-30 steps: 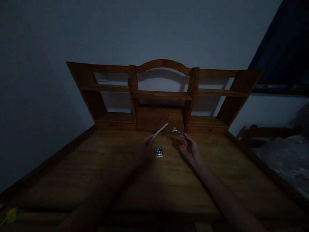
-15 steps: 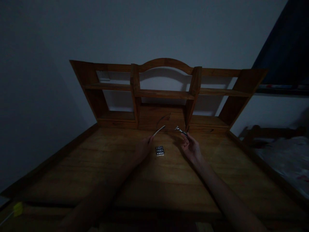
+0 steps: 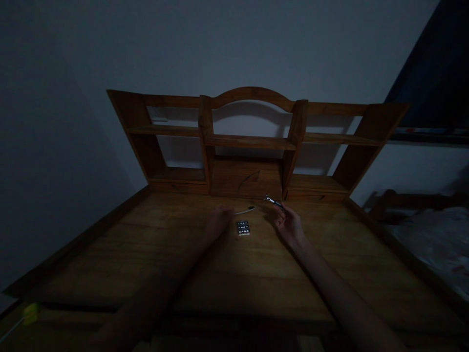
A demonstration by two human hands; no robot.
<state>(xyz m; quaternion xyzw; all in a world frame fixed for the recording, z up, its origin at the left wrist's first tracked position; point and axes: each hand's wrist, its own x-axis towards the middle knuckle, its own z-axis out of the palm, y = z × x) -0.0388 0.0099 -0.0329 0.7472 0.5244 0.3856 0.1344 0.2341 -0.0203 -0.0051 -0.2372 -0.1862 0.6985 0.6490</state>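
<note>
Between the closed fingers of my left hand [image 3: 217, 221] is a toothbrush [image 3: 242, 212] with a pale handle and dark bristles. It points right, low over the desk, with its handle end hidden in the hand. My right hand [image 3: 289, 225] is closed around the dark handle of a razor [image 3: 273, 201]. The razor's silvery head points up and left, above the desk. A small dark block with rows of white marks [image 3: 243, 228] lies on the desk between the hands, nearer the left one; the dim light hides what it is.
The wooden desk [image 3: 252, 274] has a raised shelf unit [image 3: 252, 142] along its back, against a wall. To the right are a dark curtain [image 3: 432, 83] and pale crumpled plastic or cloth [image 3: 436, 234]. Something yellow [image 3: 31, 313] is at the lower left.
The toothbrush has swung down from a steep upward slant to nearly level, its head now lower. My right hand has turned the razor slightly, and its head sits a little lower and further left.
</note>
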